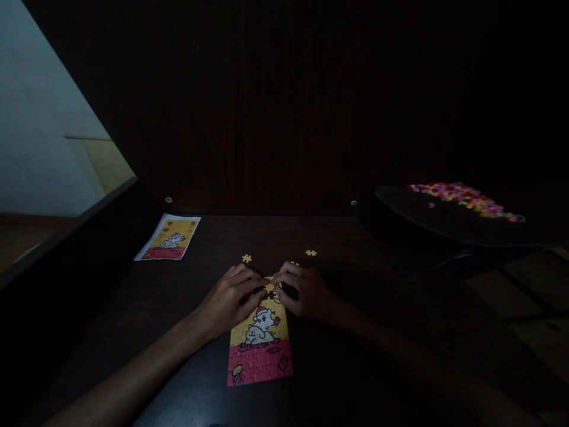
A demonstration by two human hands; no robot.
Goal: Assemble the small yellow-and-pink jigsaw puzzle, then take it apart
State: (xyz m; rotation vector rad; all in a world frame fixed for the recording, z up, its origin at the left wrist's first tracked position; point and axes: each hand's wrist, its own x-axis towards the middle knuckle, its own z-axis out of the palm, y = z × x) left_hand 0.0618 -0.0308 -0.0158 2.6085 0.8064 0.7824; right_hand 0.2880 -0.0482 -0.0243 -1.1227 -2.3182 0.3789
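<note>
We judge this calls for light, even pressure, holding the joined rows flat while a piece is seated at the gap. Our left hand [231, 296] and right hand [304, 292] meet fingertip to fingertip on the upper edge of the jigsaw puzzle [260, 350], which runs toward us between the wrists. We cannot tell whether either hand pinches a piece. A loose piece [246, 258] lies just beyond.

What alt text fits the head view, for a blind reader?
The left hand and right hand touch the far end of a yellow and red jigsaw puzzle on a dark wooden table. Loose yellow pieces and a small printed picture lie beyond.
</note>
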